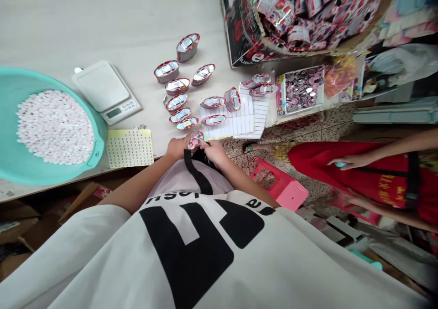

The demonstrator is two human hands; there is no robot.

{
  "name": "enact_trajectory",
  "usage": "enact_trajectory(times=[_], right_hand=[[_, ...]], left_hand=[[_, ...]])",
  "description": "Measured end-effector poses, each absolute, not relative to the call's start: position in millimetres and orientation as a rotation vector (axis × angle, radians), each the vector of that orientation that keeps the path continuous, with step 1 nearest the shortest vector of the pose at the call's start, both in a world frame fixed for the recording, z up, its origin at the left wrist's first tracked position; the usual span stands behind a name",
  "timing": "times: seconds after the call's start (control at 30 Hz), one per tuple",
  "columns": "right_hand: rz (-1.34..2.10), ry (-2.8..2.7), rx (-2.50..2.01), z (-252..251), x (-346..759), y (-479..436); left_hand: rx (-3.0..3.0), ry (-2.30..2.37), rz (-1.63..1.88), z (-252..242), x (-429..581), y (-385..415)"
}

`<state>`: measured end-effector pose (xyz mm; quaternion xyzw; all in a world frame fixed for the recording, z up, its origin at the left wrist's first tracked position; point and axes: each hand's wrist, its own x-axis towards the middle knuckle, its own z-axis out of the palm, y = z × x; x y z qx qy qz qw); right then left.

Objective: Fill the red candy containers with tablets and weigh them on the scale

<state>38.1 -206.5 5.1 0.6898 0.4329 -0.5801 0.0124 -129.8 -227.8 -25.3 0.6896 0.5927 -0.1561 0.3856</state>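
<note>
Left grip (pixel 176 148) around container (pixel 195 141), right grip (pixel 215 153) against it; white pieces (pixel 56 129) in basin (pixel 98 150)

Left hand (pixel 176 148) holds red-rimmed container (pixel 195 140) near table (pixel 143 12); right hand (pixel 215 152) touches it; white scale (pixel 102 84) beside teal basin (pixel 8 99).

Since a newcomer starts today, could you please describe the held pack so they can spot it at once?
From the big teal basin, follow the near edge of the table right, past the yellow sheet. There the left hand holds the pack, the right hand beside it. Unlike the other packs, it is in hand, with pink on top.
</note>
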Motion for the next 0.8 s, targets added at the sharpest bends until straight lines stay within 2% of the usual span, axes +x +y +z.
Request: enact_trajectory(times=[0.4,0.8], right_hand=[[-1.975,1.321,1.832,11.9,56.6,-190.7],[-2.24,1.209,1.639,-4.4,64.9,-190.7]], left_hand=[[1.756,1.477,-0.371,-24.7,-132.7,-223.7],[1.757,1.475,-0.388,-25.0,-134.3,-223.1]])
